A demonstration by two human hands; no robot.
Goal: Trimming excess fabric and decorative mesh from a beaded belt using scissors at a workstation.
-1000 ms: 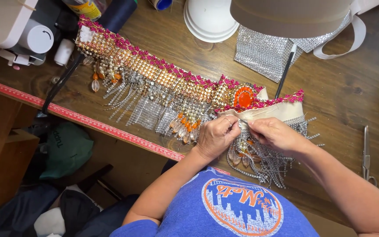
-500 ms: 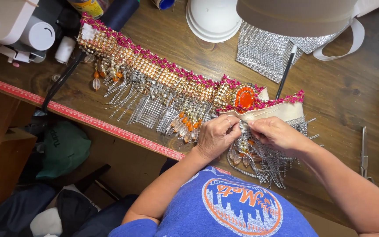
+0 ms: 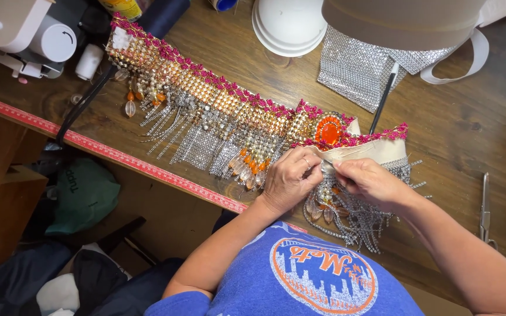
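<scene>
A long beaded belt (image 3: 218, 111) lies across the wooden table (image 3: 458, 129), with gold studs, pink trim, silver fringe and a big orange stone (image 3: 328, 130). Its right end is folded over, showing cream lining (image 3: 382, 151). My left hand (image 3: 291, 178) pinches that folded edge just below the orange stone. My right hand (image 3: 370, 182) pinches the same edge from the right, fingertips nearly touching the left ones. Silver fringe (image 3: 358, 219) hangs below both hands. Whether a needle sits between the fingers cannot be told.
A red measuring tape (image 3: 106, 152) runs along the table's front edge. Small scissors (image 3: 485, 208) lie at the right. A rhinestone mesh sheet (image 3: 358, 70), a black pen (image 3: 383, 96), a white bowl (image 3: 288, 26) and a sewing machine (image 3: 24, 35) sit at the back.
Both hands stay pinched at the folded belt end, with only slight finger movement.
</scene>
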